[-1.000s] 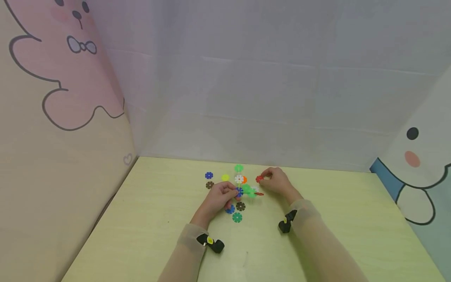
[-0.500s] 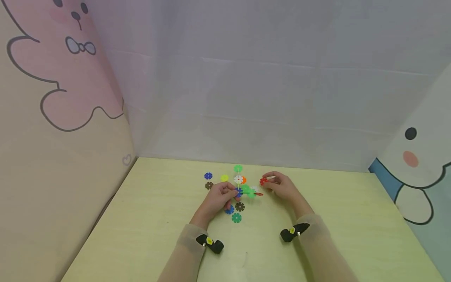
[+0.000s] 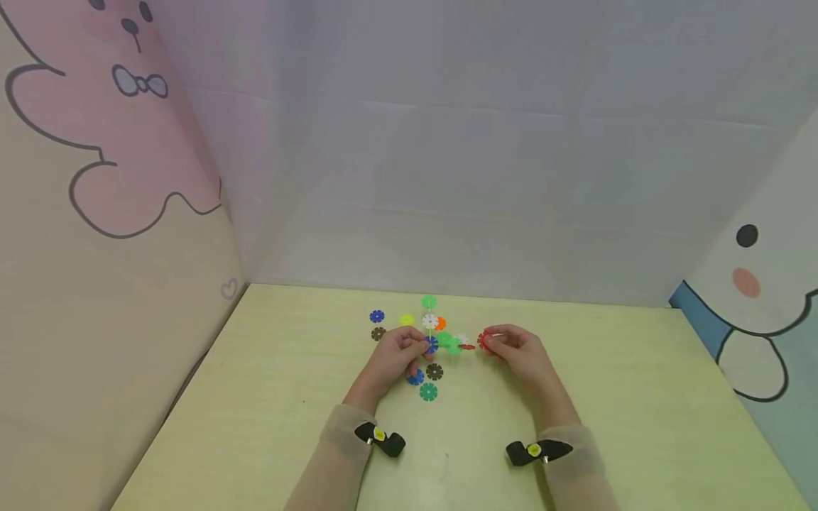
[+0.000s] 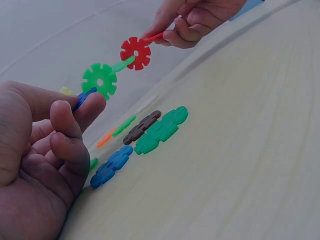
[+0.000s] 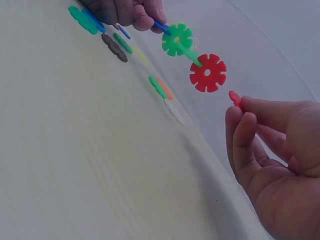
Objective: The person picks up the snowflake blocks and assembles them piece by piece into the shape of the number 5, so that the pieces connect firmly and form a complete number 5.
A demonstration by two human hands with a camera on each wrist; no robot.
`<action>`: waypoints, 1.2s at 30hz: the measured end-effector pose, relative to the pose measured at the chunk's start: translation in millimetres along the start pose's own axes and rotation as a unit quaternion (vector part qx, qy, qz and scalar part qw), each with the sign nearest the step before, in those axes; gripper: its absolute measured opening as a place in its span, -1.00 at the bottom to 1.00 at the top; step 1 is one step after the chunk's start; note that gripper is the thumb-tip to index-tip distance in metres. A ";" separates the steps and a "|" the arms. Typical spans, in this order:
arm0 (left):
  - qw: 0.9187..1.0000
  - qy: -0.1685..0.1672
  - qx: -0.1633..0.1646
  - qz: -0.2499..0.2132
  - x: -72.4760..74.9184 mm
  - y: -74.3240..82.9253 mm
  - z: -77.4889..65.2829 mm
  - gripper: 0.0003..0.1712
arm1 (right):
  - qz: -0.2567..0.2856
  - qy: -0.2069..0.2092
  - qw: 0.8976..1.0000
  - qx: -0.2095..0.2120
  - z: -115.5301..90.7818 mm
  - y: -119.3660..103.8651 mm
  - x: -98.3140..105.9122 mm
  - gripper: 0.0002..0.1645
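My left hand [image 3: 392, 360] pinches a blue notched disc [image 4: 84, 98] between thumb and finger. Joined to that blue disc is a chain held off the table: a green disc [image 5: 177, 39], a green one seen edge-on, then a red disc [image 5: 208, 73] at its end. In the head view a white disc [image 3: 430, 321] and a light green disc [image 3: 429, 301] line up beyond the blue one; whether they join the chain I cannot tell. My right hand [image 3: 524, 355] pinches another red disc [image 5: 235, 98], close to the chain's red end with a small gap in the right wrist view.
Loose discs lie on the pale table [image 3: 307, 454]: dark blue [image 3: 377, 316], brown [image 3: 378, 333] and yellow [image 3: 406, 320] at left. Nearer me lie another brown disc [image 3: 434, 371], a green disc [image 3: 428, 392] and a blue disc [image 3: 416, 377]. An orange disc [image 3: 439, 323] lies behind the chain.
My right hand has moved nearer to me and slightly right with the red disc, turning at the wrist, and now stands level with the chain's end. My left hand has stayed nearly still.
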State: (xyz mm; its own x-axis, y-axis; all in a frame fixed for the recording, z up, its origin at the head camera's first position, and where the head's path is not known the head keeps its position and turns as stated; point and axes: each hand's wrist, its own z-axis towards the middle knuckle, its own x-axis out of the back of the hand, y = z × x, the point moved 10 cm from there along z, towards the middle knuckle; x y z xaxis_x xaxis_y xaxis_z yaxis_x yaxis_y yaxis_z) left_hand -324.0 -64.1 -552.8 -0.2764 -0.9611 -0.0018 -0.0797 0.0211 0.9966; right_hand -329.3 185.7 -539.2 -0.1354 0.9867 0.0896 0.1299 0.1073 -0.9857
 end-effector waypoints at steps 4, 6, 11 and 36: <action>1.000 0.002 0.003 -0.004 -0.1 -0.4 -0.4 -0.88 | 0.005 0.025 1.000 -0.005 -5.8 2.0 2.8 -0.67; 1.000 0.004 0.003 -0.007 -0.2 -0.1 -1.0 -0.87 | 0.012 0.028 1.000 -0.005 -8.0 3.5 2.3 -0.66; 1.000 0.007 0.001 -0.012 0.2 -1.4 -1.3 -0.89 | 0.065 0.031 0.997 -0.011 -11.2 10.9 -2.6 -0.68; 1.000 0.007 0.000 -0.011 3.3 -1.9 2.3 -0.91 | 0.156 0.056 0.986 -0.024 -7.7 24.4 -11.7 -0.74</action>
State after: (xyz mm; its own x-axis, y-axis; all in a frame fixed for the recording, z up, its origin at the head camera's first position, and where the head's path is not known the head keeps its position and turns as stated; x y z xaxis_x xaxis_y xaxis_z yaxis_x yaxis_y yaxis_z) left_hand -326.9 -66.7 -555.0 -0.2602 -0.9653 -0.0216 -0.0855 0.0007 0.9963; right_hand -317.0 177.8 -563.2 0.0283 0.9798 -0.1982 0.1948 -0.1999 -0.9603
